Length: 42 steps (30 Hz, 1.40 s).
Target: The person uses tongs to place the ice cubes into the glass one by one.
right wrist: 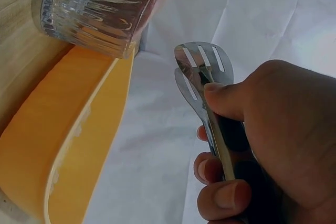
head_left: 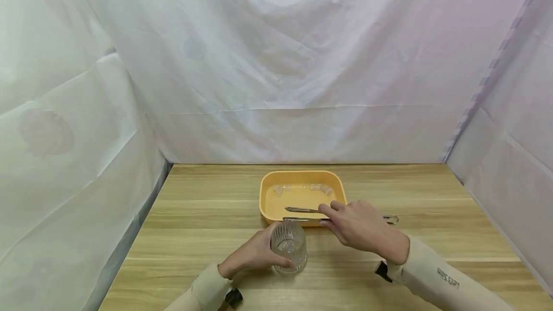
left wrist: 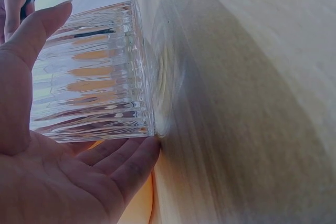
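A ribbed clear drinking glass [head_left: 290, 248] stands on the wooden table. My left hand [head_left: 256, 251] holds it from the left, thumb across the near side and fingers round the far side. In the left wrist view, the fingertips [left wrist: 137, 163] reach the table beside the glass's base. My right hand [head_left: 360, 227] grips metal tongs [head_left: 302, 210] with slotted heads, which are slightly apart with nothing visible between them. They hover above the near side of an orange tray [head_left: 268, 203]. Clear pieces [head_left: 325, 189] like ice cubes lie along the tray's far side.
The tray stands just beyond the glass on the wood-grain table [head_left: 207, 215]. White cloth [head_left: 276, 71] hangs behind the table and along both sides. The tongs' rear end [head_left: 390, 219] sticks out to the right of my right hand.
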Tool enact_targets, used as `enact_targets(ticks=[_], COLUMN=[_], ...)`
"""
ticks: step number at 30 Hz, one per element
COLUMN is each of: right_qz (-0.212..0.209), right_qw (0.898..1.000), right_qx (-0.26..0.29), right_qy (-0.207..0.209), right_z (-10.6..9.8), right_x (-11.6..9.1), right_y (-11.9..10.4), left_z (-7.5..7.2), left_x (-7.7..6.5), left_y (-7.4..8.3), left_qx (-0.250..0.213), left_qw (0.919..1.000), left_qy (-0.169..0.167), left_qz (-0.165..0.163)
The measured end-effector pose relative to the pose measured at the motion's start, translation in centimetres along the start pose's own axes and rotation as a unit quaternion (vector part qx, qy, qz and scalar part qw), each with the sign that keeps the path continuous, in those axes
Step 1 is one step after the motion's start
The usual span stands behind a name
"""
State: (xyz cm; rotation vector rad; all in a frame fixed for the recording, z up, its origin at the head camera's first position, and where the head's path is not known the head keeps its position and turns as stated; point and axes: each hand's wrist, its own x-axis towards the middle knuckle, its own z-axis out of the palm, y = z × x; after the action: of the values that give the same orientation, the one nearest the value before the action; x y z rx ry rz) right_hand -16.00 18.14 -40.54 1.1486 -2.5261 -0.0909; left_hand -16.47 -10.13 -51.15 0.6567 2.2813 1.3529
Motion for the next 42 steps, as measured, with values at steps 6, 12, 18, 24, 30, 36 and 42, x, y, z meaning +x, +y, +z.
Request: enact_targets(ticks=[6, 12, 18, 24, 30, 36, 42], right_qz=[0.006, 0.013, 0.015, 0.032, 0.063, 0.091, 0.105], right_qw=[1.0, 1.0, 1.0, 0.999, 0.996, 0.99, 0.985], right_qx=[0.007, 0.016, 0.01, 0.03, 0.051, 0.074, 0.081], right_qy=[-0.002, -0.004, 0.012, 0.0, -0.043, -0.081, -0.114], right_z=[0.1, 0.3, 0.8, 1.3, 2.0, 3.3, 4.6], right_x=[0.4, 0.7, 1.3, 2.3, 3.5, 4.2, 4.7], right_y=[0.4, 0.8, 1.3, 1.8, 2.7, 3.9, 4.5], left_z=[0.1, 0.1, 0.1, 0.0, -0.1, 0.0, 0.1], left_x=[0.0, -0.1, 0.0, 0.1, 0.0, 0.1, 0.1], left_y=[-0.1, 0.0, 0.0, 0.1, 0.3, 0.2, 0.1], left_qx=[-0.008, -0.004, 0.006, 0.014, 0.022, 0.026, 0.031], left_qw=[1.0, 1.0, 1.0, 0.9999, 0.9997, 0.9996, 0.9994], left_qy=[-0.004, 0.0, 0.006, 0.008, 0.011, 0.012, 0.015], left_qz=[0.0, -0.001, 0.002, -0.003, -0.005, -0.004, -0.009])
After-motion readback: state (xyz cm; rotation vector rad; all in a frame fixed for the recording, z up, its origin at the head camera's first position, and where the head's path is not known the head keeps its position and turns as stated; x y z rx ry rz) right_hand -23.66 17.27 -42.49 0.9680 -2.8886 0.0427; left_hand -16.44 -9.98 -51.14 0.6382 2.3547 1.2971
